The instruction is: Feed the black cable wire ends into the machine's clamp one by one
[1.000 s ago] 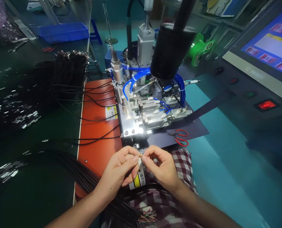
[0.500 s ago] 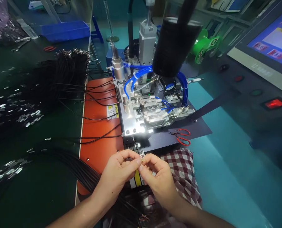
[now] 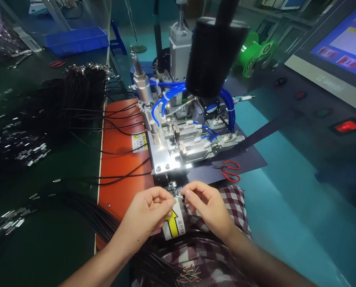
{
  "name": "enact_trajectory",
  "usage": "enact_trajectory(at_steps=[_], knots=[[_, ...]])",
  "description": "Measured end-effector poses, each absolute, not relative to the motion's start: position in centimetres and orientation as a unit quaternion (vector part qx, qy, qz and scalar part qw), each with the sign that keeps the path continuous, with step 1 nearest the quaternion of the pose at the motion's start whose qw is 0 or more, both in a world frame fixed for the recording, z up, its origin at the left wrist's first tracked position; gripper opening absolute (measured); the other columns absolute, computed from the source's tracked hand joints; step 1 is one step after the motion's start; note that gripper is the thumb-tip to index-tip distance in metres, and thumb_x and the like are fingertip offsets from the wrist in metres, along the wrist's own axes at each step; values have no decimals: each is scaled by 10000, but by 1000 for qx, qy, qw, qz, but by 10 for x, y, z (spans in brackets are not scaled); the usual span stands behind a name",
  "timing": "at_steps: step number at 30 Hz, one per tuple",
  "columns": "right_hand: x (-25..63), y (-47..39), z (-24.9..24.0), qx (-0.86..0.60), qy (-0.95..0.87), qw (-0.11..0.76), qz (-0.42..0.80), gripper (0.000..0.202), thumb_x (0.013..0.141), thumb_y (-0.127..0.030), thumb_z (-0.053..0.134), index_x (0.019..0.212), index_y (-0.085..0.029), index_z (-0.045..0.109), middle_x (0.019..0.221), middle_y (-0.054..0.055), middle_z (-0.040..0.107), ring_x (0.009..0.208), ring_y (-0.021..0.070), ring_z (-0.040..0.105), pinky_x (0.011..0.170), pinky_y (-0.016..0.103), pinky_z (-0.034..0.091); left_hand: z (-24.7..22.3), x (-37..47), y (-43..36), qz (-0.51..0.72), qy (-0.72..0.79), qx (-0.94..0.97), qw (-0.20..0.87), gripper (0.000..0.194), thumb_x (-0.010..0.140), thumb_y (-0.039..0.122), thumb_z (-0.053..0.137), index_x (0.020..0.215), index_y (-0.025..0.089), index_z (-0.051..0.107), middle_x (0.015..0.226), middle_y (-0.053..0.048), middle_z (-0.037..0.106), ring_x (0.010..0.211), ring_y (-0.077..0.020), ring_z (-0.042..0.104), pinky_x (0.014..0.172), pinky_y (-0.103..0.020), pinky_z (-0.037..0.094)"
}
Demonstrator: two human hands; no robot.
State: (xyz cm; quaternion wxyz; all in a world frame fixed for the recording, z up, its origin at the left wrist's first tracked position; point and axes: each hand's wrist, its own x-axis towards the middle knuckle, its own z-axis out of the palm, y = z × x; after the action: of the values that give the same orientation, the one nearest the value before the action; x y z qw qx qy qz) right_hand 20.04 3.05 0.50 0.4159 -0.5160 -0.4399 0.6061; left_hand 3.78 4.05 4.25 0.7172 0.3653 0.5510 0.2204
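Half a second ago both hands met at one pinch; now a gap shows between them, with more of the yellow-arrow label (image 3: pixel 173 229) visible below. The left hand (image 3: pixel 149 211) pinches what look like thin wire ends (image 3: pixel 175 200) between thumb and forefinger, just in front of the machine's near edge. The right hand (image 3: pixel 209 205) is curled, its fingertips just beside the left's; whether it grips a strand I cannot tell. The parting suggests, as a judgement, that the left alone steadies the wires for the moment. Farther out, from the left, the dark surface (image 3: pixel 46 255) carries a blue tray (image 3: pixel 76 42), a heap of black cables (image 3: pixel 85 87) with shiny ends, and loose glinting pieces. Next comes an orange panel (image 3: pixel 121 139) crossed by cables running to the metal machine (image 3: pixel 192 149) with blue tubes. Red-handled snips (image 3: pixel 232 171) lie on its dark base plate, above checked cloth (image 3: pixel 236 201). Beyond are a green spool (image 3: pixel 250 59), teal floor (image 3: pixel 285 191) and, far right, a lit screen (image 3: pixel 345 44).
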Motion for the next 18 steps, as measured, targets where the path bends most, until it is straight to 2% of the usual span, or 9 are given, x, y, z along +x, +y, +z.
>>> enact_trajectory(at_steps=[5, 12, 18], knots=[[200, 28, 5, -502, -465, 389, 617, 152, 831, -303, 557, 782, -165, 597, 652, -8, 543, 532, 101, 466, 511, 225, 389, 32, 40, 40, 250, 521, 330, 746, 209, 803, 324, 593, 723, 146, 517, 530, 47, 517, 313, -2, 255, 338, -169, 159], [199, 30, 4, -491, -448, 383, 641, 120, 781, -273, 612, 749, -159, 590, 596, -31, 498, 506, 89, 437, 484, 216, 347, 31, 36, 39, 256, 516, 320, 752, 189, 817, 310, 585, 760, 137, 533, 539, 40, 535, 312, 3, 265, 345, -170, 142], [198, 29, 2, -465, -440, 393, 660, 109, 790, -269, 618, 758, -167, 593, 616, -29, 509, 504, 84, 449, 478, 208, 370, 32, 35, 39, 252, 499, 317, 766, 199, 824, 310, 588, 755, 128, 545, 538, 39, 531, 323, 10, 272, 355, -161, 131]])
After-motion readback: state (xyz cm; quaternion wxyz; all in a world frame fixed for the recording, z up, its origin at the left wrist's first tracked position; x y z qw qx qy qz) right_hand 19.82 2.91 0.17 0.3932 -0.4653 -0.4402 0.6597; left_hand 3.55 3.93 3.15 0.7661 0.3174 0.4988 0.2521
